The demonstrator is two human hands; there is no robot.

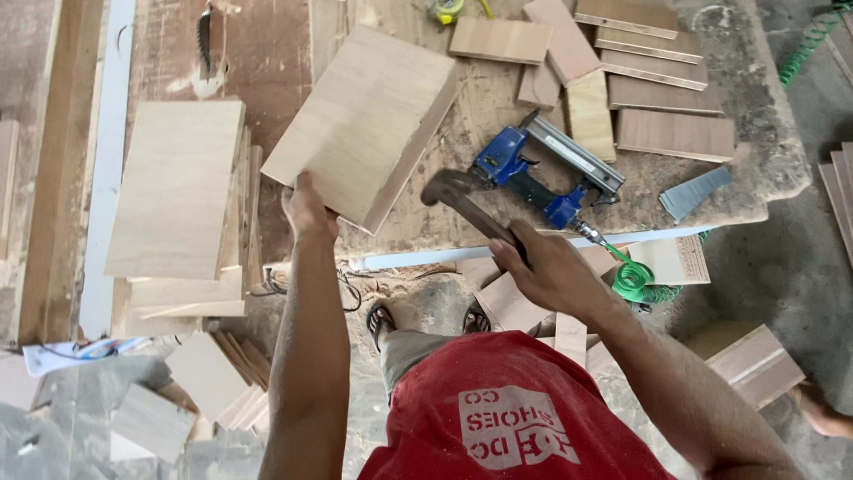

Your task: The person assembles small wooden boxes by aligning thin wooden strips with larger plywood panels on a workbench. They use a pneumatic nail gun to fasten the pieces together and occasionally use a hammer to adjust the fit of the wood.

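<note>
My left hand [308, 212] grips the near corner of a pale wooden box-like panel [364, 120], held tilted over the worn workbench [764, 151]. My right hand [544, 267] is closed on the handle of a hammer [458, 197], whose dark head hangs just right of the panel's lower edge. A blue nail gun [533, 173] lies on the bench beyond the hammer, with a green coiled air hose [635, 277] running from it.
Several cut wood pieces [657, 80] lie at the bench's far right. A stack of pale boards [178, 191] stands on the left. Offcuts [209, 378] litter the floor near my sandalled feet [382, 318]. A strip of nails [695, 191] lies by the bench edge.
</note>
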